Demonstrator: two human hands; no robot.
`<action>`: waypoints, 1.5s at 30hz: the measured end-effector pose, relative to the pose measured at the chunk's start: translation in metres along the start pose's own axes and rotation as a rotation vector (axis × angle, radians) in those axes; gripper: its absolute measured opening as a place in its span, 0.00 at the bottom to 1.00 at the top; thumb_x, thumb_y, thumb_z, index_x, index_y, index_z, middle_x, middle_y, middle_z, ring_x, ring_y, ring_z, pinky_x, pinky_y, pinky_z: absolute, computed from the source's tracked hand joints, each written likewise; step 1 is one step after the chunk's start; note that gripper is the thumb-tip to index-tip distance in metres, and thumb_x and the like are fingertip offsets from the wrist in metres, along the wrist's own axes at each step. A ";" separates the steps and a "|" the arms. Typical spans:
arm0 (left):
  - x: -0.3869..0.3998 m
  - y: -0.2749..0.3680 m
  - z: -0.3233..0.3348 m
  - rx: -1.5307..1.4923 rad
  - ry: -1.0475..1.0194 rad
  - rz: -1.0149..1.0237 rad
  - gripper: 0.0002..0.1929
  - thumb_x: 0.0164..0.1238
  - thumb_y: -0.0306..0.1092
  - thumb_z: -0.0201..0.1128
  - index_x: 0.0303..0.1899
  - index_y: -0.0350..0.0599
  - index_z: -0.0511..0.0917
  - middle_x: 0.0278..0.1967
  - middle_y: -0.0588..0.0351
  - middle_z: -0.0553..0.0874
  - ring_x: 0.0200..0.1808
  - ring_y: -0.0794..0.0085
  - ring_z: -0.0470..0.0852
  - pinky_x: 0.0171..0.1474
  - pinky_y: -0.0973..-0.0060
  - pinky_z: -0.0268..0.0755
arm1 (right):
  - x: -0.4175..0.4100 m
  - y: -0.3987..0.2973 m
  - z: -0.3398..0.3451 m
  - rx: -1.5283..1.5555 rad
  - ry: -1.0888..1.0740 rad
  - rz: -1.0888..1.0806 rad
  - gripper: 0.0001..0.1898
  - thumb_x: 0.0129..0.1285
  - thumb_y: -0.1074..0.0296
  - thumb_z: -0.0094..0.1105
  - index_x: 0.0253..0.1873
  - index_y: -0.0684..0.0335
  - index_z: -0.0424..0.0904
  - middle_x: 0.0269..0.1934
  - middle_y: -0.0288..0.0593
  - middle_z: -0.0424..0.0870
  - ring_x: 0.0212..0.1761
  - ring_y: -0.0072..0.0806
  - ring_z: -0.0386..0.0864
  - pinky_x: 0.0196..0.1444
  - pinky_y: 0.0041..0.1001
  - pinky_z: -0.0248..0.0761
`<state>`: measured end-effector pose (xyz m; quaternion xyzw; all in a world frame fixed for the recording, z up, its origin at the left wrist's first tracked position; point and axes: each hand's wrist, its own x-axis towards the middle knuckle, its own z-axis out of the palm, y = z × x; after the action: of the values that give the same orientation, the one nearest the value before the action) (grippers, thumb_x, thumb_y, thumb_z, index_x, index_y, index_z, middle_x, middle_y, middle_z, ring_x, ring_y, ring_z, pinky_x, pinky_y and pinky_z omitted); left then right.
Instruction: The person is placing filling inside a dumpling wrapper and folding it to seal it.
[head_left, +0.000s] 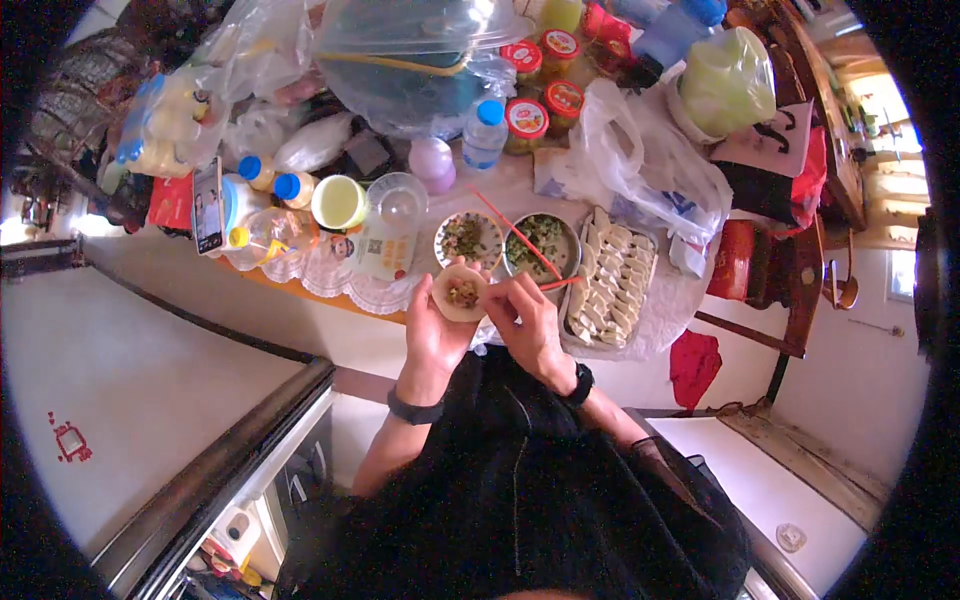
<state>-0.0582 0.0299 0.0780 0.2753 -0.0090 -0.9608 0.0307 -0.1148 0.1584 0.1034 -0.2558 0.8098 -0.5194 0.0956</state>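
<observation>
A round dumpling wrapper (445, 306) with a small heap of chopped filling (461, 292) at its middle lies on the palm and fingers of my left hand (437, 337). The fingertips of my right hand (529, 322) pinch the wrapper's right edge. Just beyond my hands stand a patterned bowl of chopped filling (469, 236) and a metal bowl of greener filling (551, 229). Red chopsticks (517, 236) rest across the metal bowl. To its right, a rectangular tray (651, 281) holds rows of folded dumplings (611, 277).
Behind the bowls stand a water bottle (485, 139), red-lidded jars (527, 120) and a pink-purple round container (432, 165). A green cup (339, 202), plastic bottle (281, 236) and propped phone (208, 206) are at left. White plastic bags (652, 165) lie behind the tray.
</observation>
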 end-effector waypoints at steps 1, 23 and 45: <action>0.001 0.000 -0.002 -0.048 0.014 -0.025 0.24 0.70 0.48 0.42 0.58 0.41 0.67 0.53 0.46 0.73 0.58 0.57 0.70 0.63 0.60 0.60 | 0.000 0.000 -0.001 -0.004 -0.009 -0.003 0.05 0.57 0.75 0.61 0.37 0.64 0.76 0.30 0.43 0.74 0.26 0.33 0.75 0.28 0.27 0.70; 0.001 -0.019 0.012 0.328 0.105 0.158 0.21 0.72 0.50 0.43 0.51 0.42 0.73 0.44 0.57 0.78 0.49 0.71 0.75 0.55 0.69 0.67 | 0.014 -0.003 -0.007 -0.077 -0.010 0.053 0.07 0.59 0.70 0.58 0.41 0.63 0.78 0.35 0.48 0.74 0.35 0.41 0.74 0.33 0.34 0.71; -0.006 -0.010 0.009 0.256 0.094 0.131 0.25 0.72 0.54 0.40 0.56 0.41 0.63 0.45 0.53 0.73 0.51 0.67 0.71 0.58 0.68 0.61 | -0.006 -0.025 0.017 -0.200 0.004 0.013 0.12 0.53 0.68 0.65 0.43 0.62 0.78 0.34 0.47 0.80 0.36 0.41 0.80 0.36 0.34 0.74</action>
<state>-0.0588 0.0403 0.0886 0.3202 -0.1479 -0.9339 0.0582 -0.0948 0.1402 0.1172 -0.2576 0.8595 -0.4356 0.0713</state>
